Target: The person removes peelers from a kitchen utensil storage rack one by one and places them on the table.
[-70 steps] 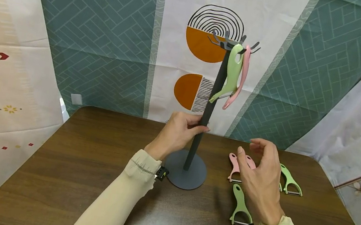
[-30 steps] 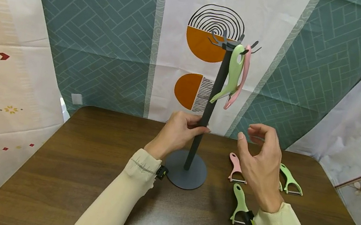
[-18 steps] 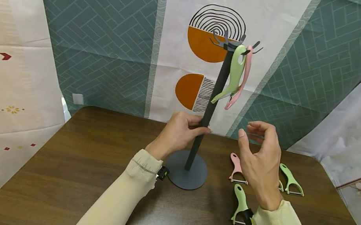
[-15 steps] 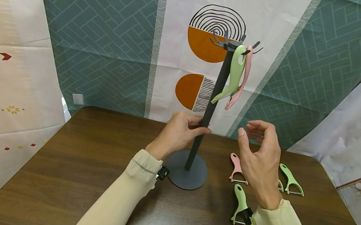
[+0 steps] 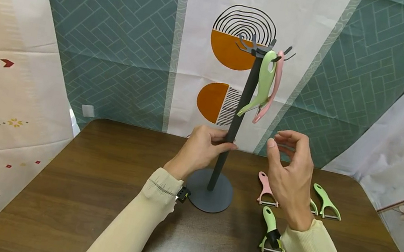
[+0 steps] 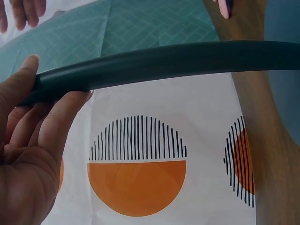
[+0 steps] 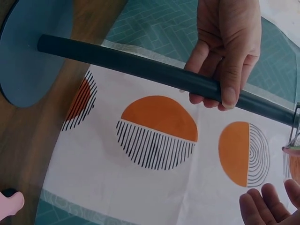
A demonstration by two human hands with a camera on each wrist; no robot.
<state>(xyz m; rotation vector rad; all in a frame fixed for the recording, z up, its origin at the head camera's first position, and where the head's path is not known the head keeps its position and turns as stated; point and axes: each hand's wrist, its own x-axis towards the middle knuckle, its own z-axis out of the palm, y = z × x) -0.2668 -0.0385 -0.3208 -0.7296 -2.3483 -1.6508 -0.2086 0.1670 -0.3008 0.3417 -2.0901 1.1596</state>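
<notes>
My left hand [image 5: 202, 146] grips the dark post [image 7: 140, 65] of a hook stand about halfway up, thumb on the near side. The same grip shows in the left wrist view, with fingers [image 6: 61, 117] wrapped under the post. From the hooks [image 5: 254, 49] at its top hang a green peeler [image 5: 265, 81] and a pink peeler [image 5: 275, 84], side by side. My right hand [image 5: 291, 176] is raised right of the post, fingers loosely bent and holding nothing. It overlaps the peelers on the table in the head view.
On the brown table [image 5: 103, 189] lie a pink peeler [image 5: 265, 185], a green peeler [image 5: 268, 217] nearer me, and another green peeler [image 5: 324, 197] at right. One more green peeler [image 5: 313, 207] is mostly hidden behind my right hand. The stand's round base [image 5: 200, 195] rests mid-table; patterned cloth hangs behind.
My right hand has risen from low over the peelers, shifting slightly left. It now covers a second pink peeler that showed behind it. The left hand has kept its grip on the post.
</notes>
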